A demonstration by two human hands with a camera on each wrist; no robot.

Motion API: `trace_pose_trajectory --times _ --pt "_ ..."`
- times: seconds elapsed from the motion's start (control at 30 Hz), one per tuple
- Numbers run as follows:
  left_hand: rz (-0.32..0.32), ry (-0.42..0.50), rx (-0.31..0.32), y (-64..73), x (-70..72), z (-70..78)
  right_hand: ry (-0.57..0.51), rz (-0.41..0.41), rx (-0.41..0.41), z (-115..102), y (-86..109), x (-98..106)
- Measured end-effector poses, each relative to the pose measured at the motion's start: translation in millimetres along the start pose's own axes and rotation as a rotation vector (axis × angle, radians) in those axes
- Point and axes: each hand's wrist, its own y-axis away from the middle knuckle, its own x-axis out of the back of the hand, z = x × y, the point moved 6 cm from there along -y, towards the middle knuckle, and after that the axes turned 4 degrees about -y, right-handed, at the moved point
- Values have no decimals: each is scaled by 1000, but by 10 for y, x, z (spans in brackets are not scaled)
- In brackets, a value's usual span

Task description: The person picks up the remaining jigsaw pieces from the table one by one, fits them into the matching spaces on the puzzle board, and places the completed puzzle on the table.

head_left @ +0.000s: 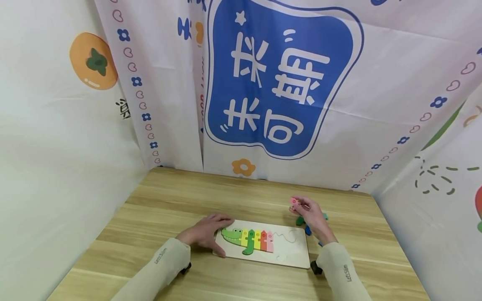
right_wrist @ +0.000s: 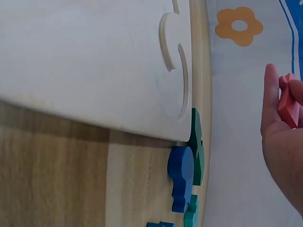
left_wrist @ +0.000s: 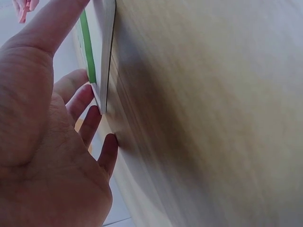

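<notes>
A wooden puzzle board lies flat on the table with a crocodile's green head and yellow, green, red and pink body pieces set in it. Its right part shows bare wood with outlined recesses. My left hand spreads around the board's left end, thumb at the near edge and fingers at the far one. In the left wrist view the fingertips touch or nearly touch the board. Raised beyond the board's far right corner, my right hand pinches a pink puzzle piece between thumb and fingers.
Loose green, blue and teal puzzle pieces lie beside the board's right end, partly under my right hand in the head view. The wood-grain table is bordered by printed cloth at the back and sides.
</notes>
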Motion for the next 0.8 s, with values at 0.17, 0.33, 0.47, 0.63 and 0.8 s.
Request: trace_pose_trajectory --times 0.17,0.33,0.47,0.63,0.8 --pt "0 -4 -3 -13 -13 -20 67 33 7 -13 -18 -13" --pt "0 -5 -7 -20 -23 -30 133 80 21 -8 -17 17" --pt "0 3 -11 -17 -19 -23 108 77 29 -7 -6 24" --pt "0 -1 -2 -17 -24 -29 65 29 10 -13 38 -17" --pt "0 -2 5 -13 -28 -34 106 -29 10 -7 93 -79"
